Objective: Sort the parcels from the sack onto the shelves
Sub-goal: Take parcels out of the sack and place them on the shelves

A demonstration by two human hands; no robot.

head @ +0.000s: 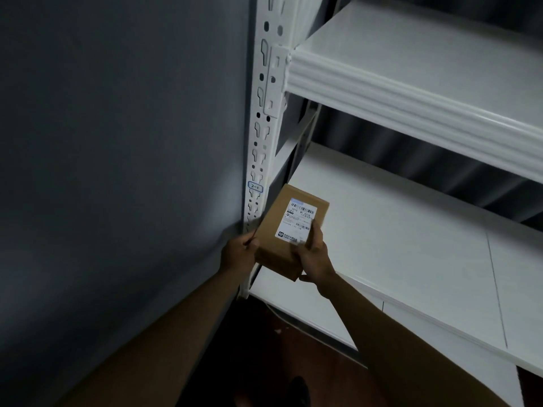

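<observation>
Both hands grasp a brown cardboard parcel (289, 230) at the left end of the lower shelf (396, 245); the left hand (239, 254) clasps its left edge, the right hand (313, 254) its near right corner, thumb lying on the white barcode label (296, 220); the parcel is tilted, whether it touches the shelf board cannot be told; beside it the white slotted upright (261, 127) bears a small handwritten tag (255, 187); an upper shelf (411, 92) juts above; grey wall (117, 142) to the left
</observation>
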